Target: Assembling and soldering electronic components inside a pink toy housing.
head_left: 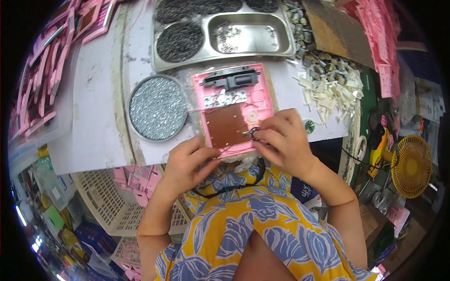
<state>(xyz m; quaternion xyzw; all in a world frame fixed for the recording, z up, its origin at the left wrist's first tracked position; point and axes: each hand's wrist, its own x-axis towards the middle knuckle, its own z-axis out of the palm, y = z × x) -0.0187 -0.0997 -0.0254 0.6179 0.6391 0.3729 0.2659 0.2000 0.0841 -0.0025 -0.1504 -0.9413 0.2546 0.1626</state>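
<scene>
Directly in front of me lies an open pink plastic housing (268, 96) with a brown circuit board (227, 125) in its lower part. Across its top sits a dark grey mechanism (232, 78), and thin wires run over the middle. My left hand (190, 161) is closed, its thumb and fingertips gripping the housing's lower left corner. Over the lower right side, my right hand (286, 140) pinches a small dark round part (254, 134) beside the board. The fingers partly cover that part, so its exact kind is unclear.
A round tray of small silvery screws (158, 107) stands at left. Behind is a steel compartment tray (225, 56) with dark small parts. White plastic pieces and small motors (330, 84) heap at right. A plastic crate (103, 201) sits below the table; a yellow fan (412, 166) stands far right.
</scene>
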